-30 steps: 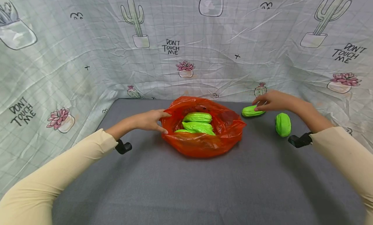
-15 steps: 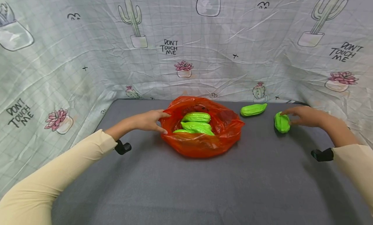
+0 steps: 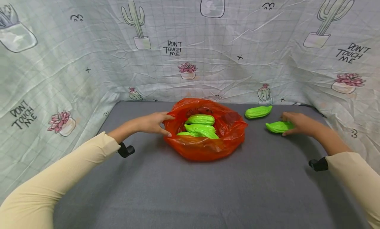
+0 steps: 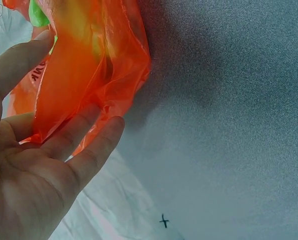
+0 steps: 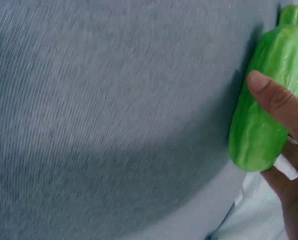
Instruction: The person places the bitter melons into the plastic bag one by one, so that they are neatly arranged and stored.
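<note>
An orange-red plastic bag (image 3: 205, 149) sits on the grey table with its mouth wide, holding several bright green ribbed gourds (image 3: 200, 119). At its left rim, my left hand (image 3: 152, 122) touches the bag with spread, fairly straight fingers. The left wrist view has the thumb by the rim and some fingers against the film (image 4: 74, 75). To the right, my right hand (image 3: 301, 123) grips another green gourd (image 3: 277, 127), pointed end toward the bag. Its thumb lies across the near side of that gourd in the right wrist view; the other fingers are mostly hidden behind.
One more green gourd (image 3: 258, 112) lies between the bag and my right hand, close to the back edge. Printed cloth walls (image 3: 190, 31) rise behind and at both sides of the grey table (image 3: 193, 192).
My right hand has left the back gourd for the right-hand one and taken hold of it. That gourd has turned from upright to sideways in view. My left hand has barely moved.
</note>
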